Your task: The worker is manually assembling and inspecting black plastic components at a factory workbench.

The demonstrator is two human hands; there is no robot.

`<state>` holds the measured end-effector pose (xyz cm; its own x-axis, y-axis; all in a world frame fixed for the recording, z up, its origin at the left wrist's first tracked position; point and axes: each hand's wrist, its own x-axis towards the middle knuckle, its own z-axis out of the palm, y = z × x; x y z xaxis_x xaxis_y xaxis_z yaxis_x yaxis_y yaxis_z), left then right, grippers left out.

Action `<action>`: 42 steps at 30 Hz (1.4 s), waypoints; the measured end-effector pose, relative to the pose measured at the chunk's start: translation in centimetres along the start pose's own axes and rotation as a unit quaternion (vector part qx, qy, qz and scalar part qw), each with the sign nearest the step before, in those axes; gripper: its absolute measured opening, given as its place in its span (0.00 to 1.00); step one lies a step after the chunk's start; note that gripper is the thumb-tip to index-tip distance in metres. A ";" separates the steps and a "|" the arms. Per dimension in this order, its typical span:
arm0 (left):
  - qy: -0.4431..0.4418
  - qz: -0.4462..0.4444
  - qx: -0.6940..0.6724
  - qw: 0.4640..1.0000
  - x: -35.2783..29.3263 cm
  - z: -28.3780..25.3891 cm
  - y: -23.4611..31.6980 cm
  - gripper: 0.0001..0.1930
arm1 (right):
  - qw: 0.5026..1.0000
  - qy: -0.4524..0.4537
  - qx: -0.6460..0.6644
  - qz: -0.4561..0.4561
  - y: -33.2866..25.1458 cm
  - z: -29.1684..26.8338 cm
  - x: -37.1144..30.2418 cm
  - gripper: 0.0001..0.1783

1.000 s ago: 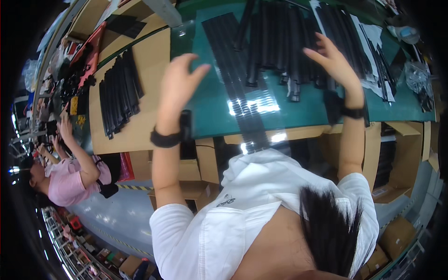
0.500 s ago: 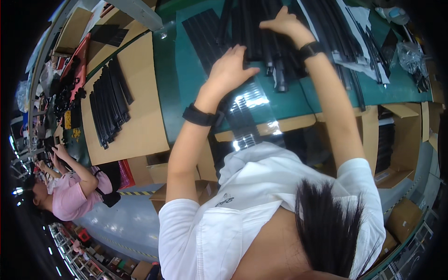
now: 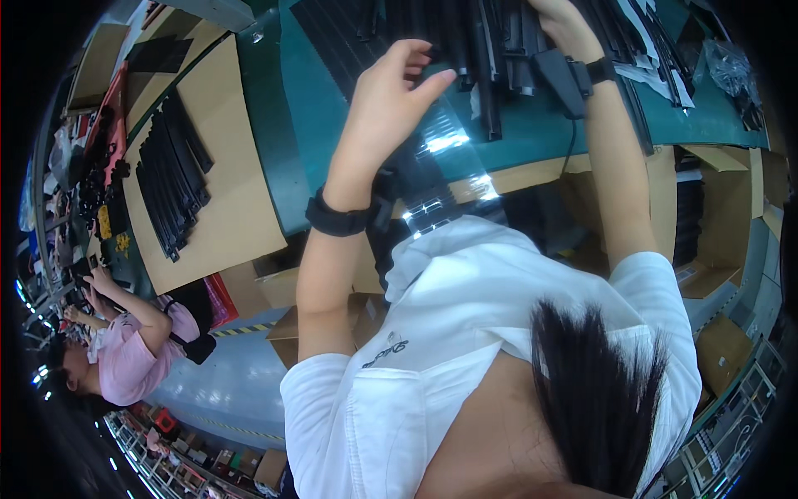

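Long, black, tube-like strips (image 3: 489, 96) lie in a loose pile at the far middle of the green, smooth-topped worktop (image 3: 268, 125), their near ends uneven. Work looks partway along, as a judgement: one overlapping row of slim black strips (image 3: 170, 179) is laid out on a flat brown cardboard sheet (image 3: 229, 212) at the left, while the middle pile lies unsorted; whether that row is finished cannot be told. The bare left hand (image 3: 386, 90) is just left of the pile, above a flat black ribbed panel (image 3: 332, 46), its fingers curved and the thumb well apart, with nothing seen in its grip. The bare right hand (image 3: 567, 27) is at the pile's right side, its fingers cut off by the upper edge, so I cannot tell whether it holds anything. Counted, there are two hands, one row, one cardboard sheet and two black wristbands (image 3: 337, 218), one on each wrist; strips overlap too much for a sure number, roughly ten in the row and more in the pile. One crumpled clear plastic bag (image 3: 731, 71) lies at the far right.
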<state>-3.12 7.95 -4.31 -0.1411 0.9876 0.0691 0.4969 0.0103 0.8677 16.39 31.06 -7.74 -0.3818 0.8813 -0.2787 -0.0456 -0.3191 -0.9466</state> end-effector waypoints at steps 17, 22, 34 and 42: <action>-0.082 -0.076 -0.351 0.930 1.4 1.2 -0.1 0.24 | 0.976 -0.171 0.060 -0.120 -2.2 8.5 -5.5 0.17; -0.062 -0.182 -0.402 0.895 -0.8 -1.0 1.6 0.19 | 0.987 -0.129 0.096 -0.027 -1.6 7.6 -5.6 0.11; 0.037 -0.152 -0.315 0.936 -3.7 -0.4 2.8 0.18 | 0.967 -0.127 0.218 0.032 -0.8 9.1 -7.7 0.12; -0.069 -0.128 -0.219 0.965 -3.2 -1.0 0.6 0.12 | 0.963 -0.147 0.218 0.068 -0.7 8.0 -8.1 0.10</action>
<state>-3.22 4.63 -3.54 -0.0809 0.9732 -0.2153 0.0462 0.2195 0.9745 12.17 21.37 -3.50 -0.6535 0.7048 -0.2760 -0.3349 -0.5962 -0.7296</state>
